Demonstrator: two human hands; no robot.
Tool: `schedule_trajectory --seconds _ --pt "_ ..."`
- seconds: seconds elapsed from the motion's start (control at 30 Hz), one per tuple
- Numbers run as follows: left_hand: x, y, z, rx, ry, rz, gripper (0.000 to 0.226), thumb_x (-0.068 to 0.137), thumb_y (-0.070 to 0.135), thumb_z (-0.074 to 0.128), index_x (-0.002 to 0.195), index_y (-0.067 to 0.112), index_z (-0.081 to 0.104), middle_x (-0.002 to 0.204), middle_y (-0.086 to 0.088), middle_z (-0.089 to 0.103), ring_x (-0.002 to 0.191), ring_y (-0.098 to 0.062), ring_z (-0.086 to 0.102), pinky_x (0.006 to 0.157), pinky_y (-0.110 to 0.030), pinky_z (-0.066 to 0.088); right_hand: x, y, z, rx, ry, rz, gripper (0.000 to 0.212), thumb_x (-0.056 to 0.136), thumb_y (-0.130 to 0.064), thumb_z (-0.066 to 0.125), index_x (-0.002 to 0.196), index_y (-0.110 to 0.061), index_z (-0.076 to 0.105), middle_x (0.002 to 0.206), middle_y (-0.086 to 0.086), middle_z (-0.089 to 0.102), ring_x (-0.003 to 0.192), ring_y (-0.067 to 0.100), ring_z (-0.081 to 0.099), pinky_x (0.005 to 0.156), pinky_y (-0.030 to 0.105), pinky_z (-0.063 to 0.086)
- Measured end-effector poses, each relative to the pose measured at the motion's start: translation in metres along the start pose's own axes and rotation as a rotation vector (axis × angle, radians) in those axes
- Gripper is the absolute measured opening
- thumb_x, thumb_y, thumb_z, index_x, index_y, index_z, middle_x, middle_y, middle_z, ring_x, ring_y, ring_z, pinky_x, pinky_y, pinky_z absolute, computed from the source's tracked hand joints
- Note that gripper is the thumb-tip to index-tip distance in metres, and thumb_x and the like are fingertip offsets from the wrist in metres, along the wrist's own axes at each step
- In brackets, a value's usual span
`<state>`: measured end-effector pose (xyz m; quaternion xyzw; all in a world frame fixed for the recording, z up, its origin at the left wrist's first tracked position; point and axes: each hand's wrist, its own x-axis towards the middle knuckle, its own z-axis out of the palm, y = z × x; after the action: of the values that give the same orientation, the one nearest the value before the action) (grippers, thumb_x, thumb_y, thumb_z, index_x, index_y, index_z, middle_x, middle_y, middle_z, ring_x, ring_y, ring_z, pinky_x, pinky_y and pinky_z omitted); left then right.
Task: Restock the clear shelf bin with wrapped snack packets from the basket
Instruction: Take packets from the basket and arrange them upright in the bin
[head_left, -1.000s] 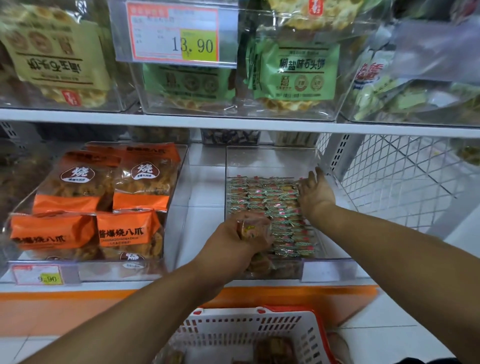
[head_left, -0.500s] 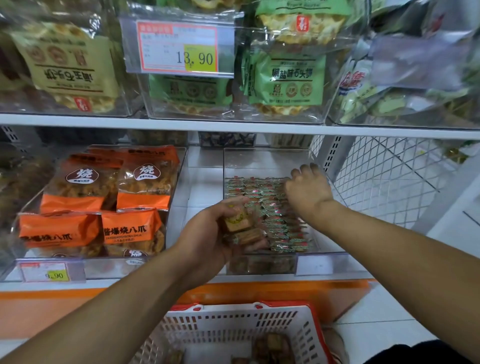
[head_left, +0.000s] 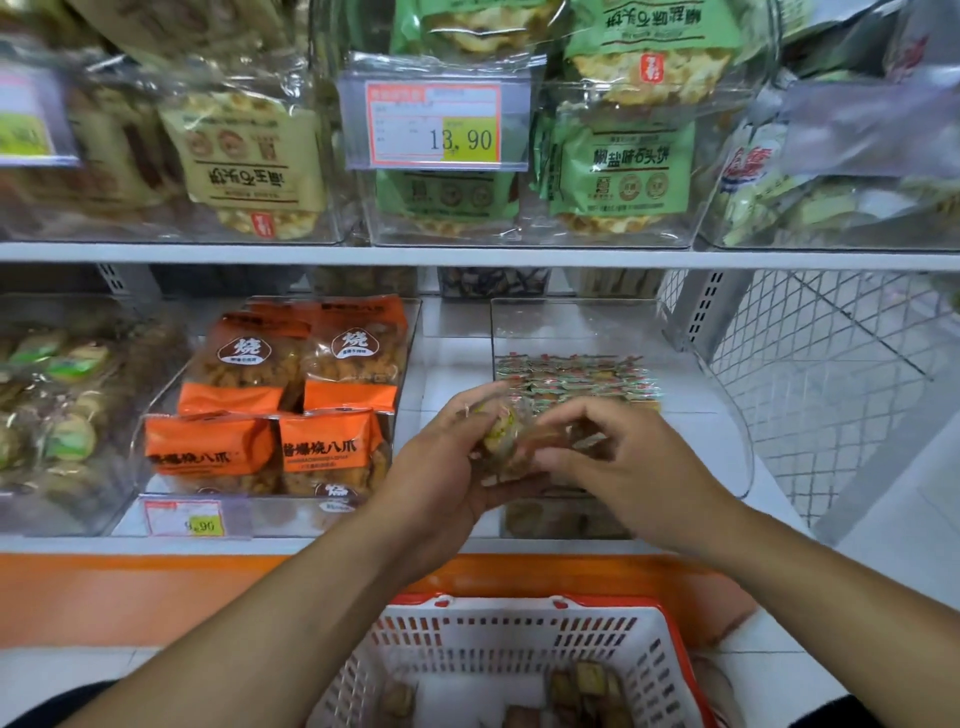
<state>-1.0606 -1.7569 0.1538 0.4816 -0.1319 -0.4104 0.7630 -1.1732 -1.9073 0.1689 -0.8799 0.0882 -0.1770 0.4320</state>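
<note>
The shelf (head_left: 467, 257) carries rows of clear containers, and the task's clear bin (head_left: 722, 426) sits on the lower level at right, beside a wire mesh panel (head_left: 831, 374). The bin is open at the top, which gives the hands access from above. Its floor holds a flat layer of small wrapped packets (head_left: 571, 376) toward the back half; the front half appears to be unfilled, so the restock is judged to be partway through. Left of the bin, a second clear container holds orange snack bags (head_left: 291, 400) stacked in two rows. The white basket (head_left: 519, 654) with a red rim stands below the shelf edge, directly under the hands, which keeps the supply within a short reach. A few brown packets (head_left: 587, 686) lie in the basket bottom; the lower edge of the view cuts off the rest. The left hand (head_left: 447, 467) is cupped palm-up in front of the bin, its grip closed around a small bundle of packets (head_left: 511, 436). The right hand (head_left: 634, 467) reaches into that bundle, and its fingertips pinch at a packet, probably to draw one off for placement. Motion blur smears the bundle, so the packet count and the print on the wrappers cannot be read. The bin's front section is hidden behind both hands.
</note>
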Motion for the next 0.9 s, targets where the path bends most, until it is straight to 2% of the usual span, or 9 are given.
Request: schedule_trajectory --seconds 0.1,0.23,0.33,0.4,0.47,0.6,0.73,0.83,0.9 --pt "-0.004 0.001 -0.002 0.106 0.038 0.055 0.022 0.102 0.025 0.056 0.119 0.025 0.071 0.110 -0.013 0.077 0.100 -0.029 0.075 0.076 -0.041 0.064 0.004 0.005 -0.003 0.432 0.011 0.206 0.021 0.076 -0.032 0.078 0.095 -0.023 0.077 0.090 0.000 0.078 0.080 0.010 0.071 0.072 0.022 0.055" --pt "-0.008 0.000 -0.006 0.130 0.065 0.094 0.018 0.084 0.033 0.075 0.100 0.026 0.078 0.103 -0.010 0.078 0.093 -0.023 0.077 0.066 -0.029 0.061 0.006 0.009 0.004 0.625 -0.003 0.324 0.031 0.074 -0.033 0.076 0.102 -0.019 0.078 0.090 0.009 0.077 0.074 0.014 0.070 0.063 0.024 0.057" --pt "-0.007 -0.001 -0.010 0.104 0.088 0.101 0.036 0.067 0.036 0.084 0.100 0.021 0.078 0.103 -0.012 0.078 0.092 -0.021 0.076 0.067 -0.027 0.060 0.006 0.012 0.008 0.623 -0.019 0.347 0.030 0.084 -0.026 0.074 0.112 -0.017 0.075 0.097 0.011 0.077 0.081 0.020 0.072 0.066 0.026 0.058" --pt "-0.005 -0.003 -0.012 0.059 0.088 0.081 0.035 0.071 0.029 0.083 0.102 0.016 0.077 0.106 -0.014 0.077 0.093 -0.021 0.076 0.071 -0.027 0.060 0.005 0.013 0.009 0.640 0.004 0.322 0.026 0.086 -0.021 0.074 0.112 -0.019 0.076 0.100 0.012 0.077 0.085 0.023 0.072 0.071 0.030 0.060" --pt "-0.005 -0.003 -0.012 0.002 0.086 0.052 0.029 0.077 0.022 0.078 0.104 0.010 0.075 0.107 -0.016 0.076 0.095 -0.022 0.075 0.073 -0.027 0.060 0.002 0.013 0.008 0.567 0.111 0.188 0.021 0.084 -0.017 0.078 0.103 -0.026 0.077 0.096 0.003 0.078 0.086 0.018 0.074 0.075 0.028 0.061" --pt "-0.008 -0.004 -0.007 -0.089 0.076 -0.024 0.030 0.081 0.017 0.070 0.108 0.004 0.070 0.107 -0.018 0.076 0.092 -0.024 0.075 0.070 -0.028 0.061 0.000 0.013 0.008 0.244 0.246 -0.114 0.034 0.073 -0.006 0.086 0.084 -0.036 0.076 0.102 -0.016 0.073 0.102 0.004 0.068 0.087 0.017 0.053" --pt "-0.012 -0.002 -0.002 -0.129 0.048 -0.074 0.027 0.092 0.019 0.064 0.114 0.003 0.069 0.111 -0.021 0.075 0.091 -0.025 0.075 0.065 -0.028 0.061 0.001 0.019 0.011 0.259 0.220 -0.057 0.048 0.074 0.010 0.080 0.080 -0.038 0.079 0.110 -0.019 0.072 0.108 0.003 0.067 0.084 0.018 0.056" --pt "-0.013 -0.001 -0.002 -0.132 0.032 -0.075 0.034 0.085 0.020 0.069 0.114 0.002 0.069 0.114 -0.022 0.073 0.096 -0.028 0.074 0.070 -0.029 0.062 0.000 0.021 0.012 0.316 0.183 -0.054 0.054 0.082 0.015 0.068 0.092 -0.036 0.080 0.106 -0.017 0.075 0.104 0.003 0.070 0.080 0.019 0.058" --pt "-0.013 -0.002 -0.002 -0.113 0.007 -0.072 0.035 0.082 0.015 0.072 0.114 0.002 0.069 0.115 -0.021 0.073 0.102 -0.028 0.073 0.074 -0.029 0.062 0.000 0.022 0.011 0.319 0.150 -0.034 0.054 0.088 0.012 0.059 0.102 -0.036 0.079 0.109 -0.014 0.076 0.108 0.004 0.069 0.086 0.023 0.059"
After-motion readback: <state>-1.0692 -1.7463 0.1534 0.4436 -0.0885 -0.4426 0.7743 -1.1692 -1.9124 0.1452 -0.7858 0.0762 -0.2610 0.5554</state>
